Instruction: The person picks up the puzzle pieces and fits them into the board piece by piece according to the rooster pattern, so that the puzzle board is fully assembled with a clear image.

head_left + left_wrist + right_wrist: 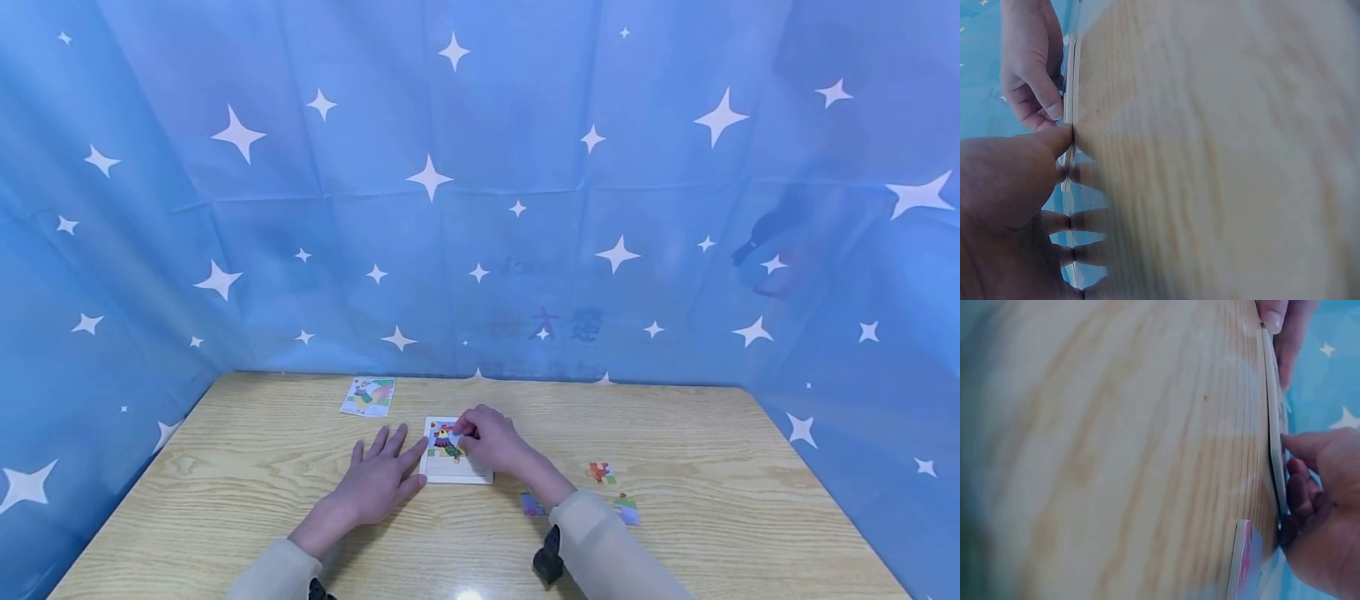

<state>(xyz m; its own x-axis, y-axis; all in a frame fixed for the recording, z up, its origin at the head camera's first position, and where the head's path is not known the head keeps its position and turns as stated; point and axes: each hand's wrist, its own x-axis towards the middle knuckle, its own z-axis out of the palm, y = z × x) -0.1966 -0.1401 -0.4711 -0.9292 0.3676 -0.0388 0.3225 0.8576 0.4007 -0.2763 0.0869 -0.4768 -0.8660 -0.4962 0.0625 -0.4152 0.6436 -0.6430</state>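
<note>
The puzzle tray (474, 473) looks like thin, stiff board, edge-on in my right wrist view, so I judge it light and likely to slide if pushed; its rim seems the place to steady it. The rooster pieces (442, 437) inside also look light and rigid. I'd take one by its cut edges between thumb and forefinger, since the printed face may be slick and the narrow tabs could bend or fray.

The tray sits flat on the desk (240, 475), between my hands. My left hand (375, 485) lies flattish with its fingers spread and nearly straight, gripping nothing; forefinger and thumb reach the tray's left edge. My right hand (489, 440) is over the tray's right half, fingers bent and thumb tip close to the forefinger, at the edge of the rooster picture. I can't tell whether a piece is pinched there.

An orange piece (598, 472), a purple piece (531, 504) and a green-and-purple piece (627, 510) lie loose near my right forearm. The rooster picture card (368, 397) lies beyond my left hand, apart from the tray.
</note>
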